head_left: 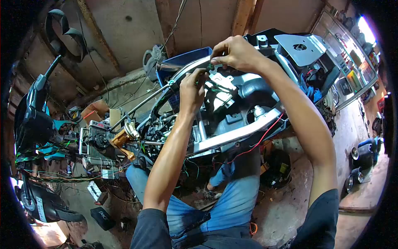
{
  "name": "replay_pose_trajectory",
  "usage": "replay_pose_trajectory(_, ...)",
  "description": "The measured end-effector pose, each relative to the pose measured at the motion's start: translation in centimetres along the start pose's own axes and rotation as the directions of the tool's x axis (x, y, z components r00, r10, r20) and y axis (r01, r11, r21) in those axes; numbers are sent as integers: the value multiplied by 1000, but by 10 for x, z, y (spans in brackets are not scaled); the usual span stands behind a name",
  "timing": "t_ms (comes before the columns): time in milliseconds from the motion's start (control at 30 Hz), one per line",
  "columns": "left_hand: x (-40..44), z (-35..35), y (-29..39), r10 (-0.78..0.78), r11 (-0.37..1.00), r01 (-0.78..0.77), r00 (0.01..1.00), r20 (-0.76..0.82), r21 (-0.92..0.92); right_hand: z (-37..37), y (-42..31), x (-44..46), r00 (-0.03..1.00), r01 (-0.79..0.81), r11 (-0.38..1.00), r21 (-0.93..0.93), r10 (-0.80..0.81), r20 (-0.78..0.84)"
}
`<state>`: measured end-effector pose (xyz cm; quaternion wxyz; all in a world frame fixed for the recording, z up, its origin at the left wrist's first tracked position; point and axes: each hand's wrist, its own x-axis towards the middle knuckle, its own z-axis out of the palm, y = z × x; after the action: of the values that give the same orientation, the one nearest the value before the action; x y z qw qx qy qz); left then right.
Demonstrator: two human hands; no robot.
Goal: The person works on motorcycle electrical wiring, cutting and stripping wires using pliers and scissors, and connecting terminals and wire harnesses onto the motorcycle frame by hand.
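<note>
Both of my hands meet over the far rail of a stripped motorcycle frame point(226, 140). My left hand point(193, 89) is closed, its fingertips at a thin piece of green-and-black wiring point(210, 67). From the right, my right hand point(235, 53) pinches the upper end of the same piece between thumb and fingers. Just below the hands, more dark wiring lies over a pale bracket point(222, 79) inside the frame. Where exactly the wiring ends is hidden by my fingers.
A blue crate point(184, 59) stands behind the frame. A red wire point(265, 140) hangs along the near rail. To the left are a radiator point(99, 143), the front fork and the wheel point(45, 203). A glass cabinet point(348, 58) stands right; a black box point(102, 218) lies on the floor.
</note>
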<state>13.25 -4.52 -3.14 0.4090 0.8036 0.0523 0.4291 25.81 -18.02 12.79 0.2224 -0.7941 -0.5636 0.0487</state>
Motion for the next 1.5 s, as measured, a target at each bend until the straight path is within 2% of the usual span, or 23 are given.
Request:
replay_pose_trajectory(33, -1, 0, 0, -10, 1000, 9, 1000, 16, 23, -1, -1, 0, 997, -70, 998, 5, 70, 19)
replay_pose_trajectory(67, 1, -1, 0, -18, 999, 16, 999, 30, 48, -1, 1, -2, 991, 56, 988, -142, -72, -111)
replay_pose_trajectory(167, 2, 0, -3, 24, 996, -28, 999, 49, 84, -3, -3, -2, 980, 70, 947, -313, -125, -157)
replay_pose_trajectory(300, 3, -2, 2, 50, 995, -53, 998, 29, 89, 3, -5, -1, 977, -20, 918, -396, -66, -202)
replay_pose_trajectory(333, 3, -3, 3, 62, 994, -63, 998, 20, 84, 4, -6, -3, 961, 27, 918, -395, -133, -244)
replay_pose_trajectory(367, 2, -3, 4, 5, 995, -9, 999, 44, 101, 7, 1, -1, 963, 34, 922, -385, -133, -233)
replay_pose_trajectory(433, 0, -3, 4, 14, 996, -18, 999, 38, 92, 4, -8, -5, 979, 36, 970, -240, -82, -186)
replay_pose_trajectory(500, 0, -2, 5, 5, 998, -7, 1000, 21, 69, 7, -3, -2, 960, 169, 974, -151, -198, -200)
replay_pose_trajectory(533, 0, -2, 5, 5, 999, -5, 1000, 8, 53, 7, 1, -1, 952, 181, 972, -150, -211, -223)
replay_pose_trajectory(633, 1, -3, 9, -17, 1000, 16, 1000, -13, -16, -3, -4, -4, 962, 158, 984, -82, -172, -212)
replay_pose_trajectory(667, 1, -4, 10, -28, 999, 27, 999, -16, -43, -6, -8, -7, 983, 92, 994, -55, -99, -152)
replay_pose_trajectory(767, 1, -5, 13, -44, 999, 44, 999, -10, -20, -2, -9, -10, 985, 120, 991, -55, -125, -117)
replay_pose_trajectory(800, 2, -5, 13, -31, 1000, 31, 999, -9, 2, 2, -9, -8, 980, 124, 976, -177, -148, -135)
replay_pose_trajectory(900, 1, -5, 12, 16, 998, -16, 1000, -2, 63, 5, -8, -13, 988, 70, 951, -302, -108, -110)
replay_pose_trajectory(1200, 1, -2, 10, 11, 998, -9, 999, -30, 60, 22, -7, -15, 964, 177, 845, -505, -252, -84)
replay_pose_trajectory(1367, 1, -2, 8, -16, 998, 19, 998, -64, 52, 43, -5, -4, 919, 142, 775, -616, -334, -209)
replay_pose_trajectory(1400, 1, -3, 11, 8, 1000, -8, 997, -71, 2, 45, -4, -2, 920, 170, 757, -631, -352, -174)
replay_pose_trajectory(1433, 1, 0, 8, -43, 999, 44, 997, -65, 13, 46, -1, -1, 919, 203, 738, -643, -371, -136)
replay_pose_trajectory(1500, -1, -3, 13, -49, 999, 47, 995, -88, -28, 55, -2, 1, 845, 212, 672, -709, -491, -213)
